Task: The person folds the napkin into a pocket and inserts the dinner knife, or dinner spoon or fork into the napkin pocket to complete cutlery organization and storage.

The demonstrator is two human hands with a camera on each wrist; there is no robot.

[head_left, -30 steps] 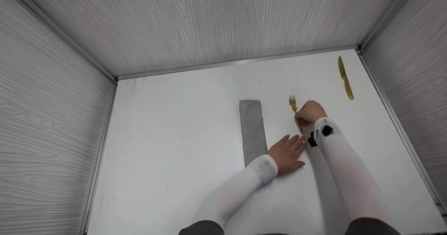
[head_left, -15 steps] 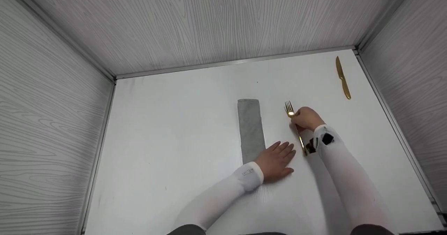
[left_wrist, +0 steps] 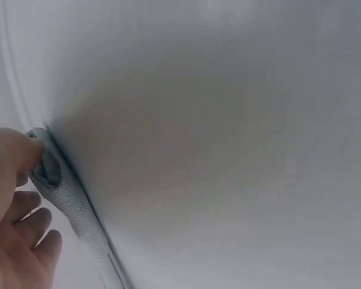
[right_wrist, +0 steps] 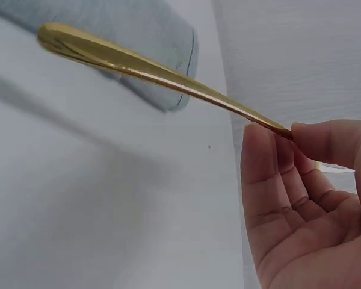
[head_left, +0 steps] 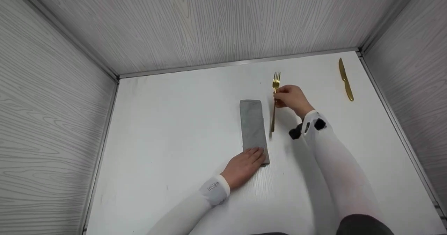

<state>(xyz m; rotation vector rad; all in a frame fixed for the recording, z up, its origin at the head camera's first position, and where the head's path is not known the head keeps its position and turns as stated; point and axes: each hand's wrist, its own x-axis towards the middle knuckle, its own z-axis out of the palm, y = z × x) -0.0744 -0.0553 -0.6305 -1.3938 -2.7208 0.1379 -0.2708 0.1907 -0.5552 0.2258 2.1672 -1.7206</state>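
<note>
A folded grey cloth napkin [head_left: 251,123] lies as a long strip on the white table. My left hand [head_left: 243,167] is over its near end. In the left wrist view the thumb [left_wrist: 27,152] sits against the folded end of the napkin [left_wrist: 72,201], pinching it with a finger partly hidden behind. My right hand [head_left: 292,99] pinches a gold fork [head_left: 276,83] at its neck, between thumb and fingers. The fork is just right of the napkin, tines pointing away. The right wrist view shows its handle [right_wrist: 138,65] raised above the table, casting a shadow.
A gold knife [head_left: 345,79] lies at the far right of the table. Grey wood-grain panels [head_left: 223,25] stand along the back and both sides. White table surface [head_left: 174,123] extends left of the napkin.
My right hand has lifted the fork and carried it left and away from me, beside the napkin. My left hand has moved left from near the fork's handle onto the napkin's near end.
</note>
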